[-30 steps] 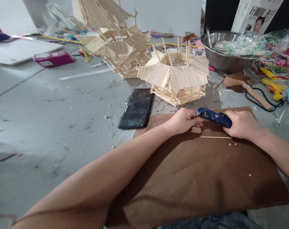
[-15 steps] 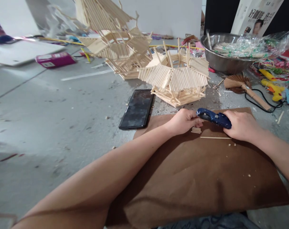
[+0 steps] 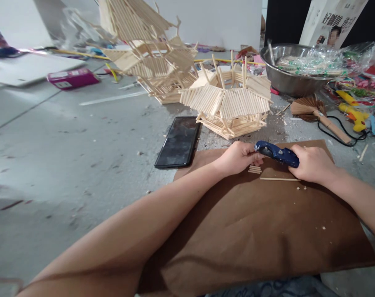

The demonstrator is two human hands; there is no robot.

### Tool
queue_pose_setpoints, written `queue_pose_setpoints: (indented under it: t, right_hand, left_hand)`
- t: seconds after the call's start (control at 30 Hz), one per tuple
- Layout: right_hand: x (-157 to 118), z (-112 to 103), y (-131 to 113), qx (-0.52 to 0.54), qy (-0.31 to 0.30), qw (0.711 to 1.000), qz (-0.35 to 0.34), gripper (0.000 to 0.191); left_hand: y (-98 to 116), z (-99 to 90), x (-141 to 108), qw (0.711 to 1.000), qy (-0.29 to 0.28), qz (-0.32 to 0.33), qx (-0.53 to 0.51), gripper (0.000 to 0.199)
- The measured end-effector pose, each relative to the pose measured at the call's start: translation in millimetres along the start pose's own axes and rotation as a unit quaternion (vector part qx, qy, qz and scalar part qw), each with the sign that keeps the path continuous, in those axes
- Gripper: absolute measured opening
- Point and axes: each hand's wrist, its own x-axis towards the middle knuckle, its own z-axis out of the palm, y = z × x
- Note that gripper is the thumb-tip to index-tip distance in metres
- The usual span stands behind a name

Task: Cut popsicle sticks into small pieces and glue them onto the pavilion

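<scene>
Over the brown sheet's (image 3: 252,231) far half, I see the left hand (image 3: 237,158) with fingers pinched together at the tip of a blue cutter (image 3: 278,152); I can't tell what's between them. Just nearer on the sheet lie short sticks (image 3: 254,169), then a longer stick (image 3: 280,179); the right hand (image 3: 314,163) is clamped around the cutter. I judge this a trimming step, calling for fingers clear of the cutting end. Around the sheet: phone (image 3: 178,142) by its far left corner, stick building (image 3: 227,107) close behind, limiting forward reach, glue gun (image 3: 356,117) beyond to the right.
</scene>
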Motion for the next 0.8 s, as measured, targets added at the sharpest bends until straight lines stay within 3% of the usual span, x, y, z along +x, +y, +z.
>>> queue_pose_setpoints:
  t: [0.23, 0.53, 0.8]
  right_hand:
    - [1.4, -1.1, 0.0, 0.000, -0.006, 1.000, 0.002, 0.023]
    - [0.5, -5.4, 4.8, 0.043, 0.016, 0.999, -0.026, 0.040]
    - [-2.9, -6.0, -0.3, 0.043, 0.016, 0.999, -0.012, 0.041]
  left_hand:
    - [-5.0, 2.2, 2.2, 1.000, 0.007, -0.011, -0.027, 0.018]
    - [-5.0, 2.8, 1.3, 1.000, 0.016, -0.007, -0.003, 0.021]
    - [-3.8, 6.1, 0.4, 0.996, 0.044, -0.051, -0.052, 0.011]
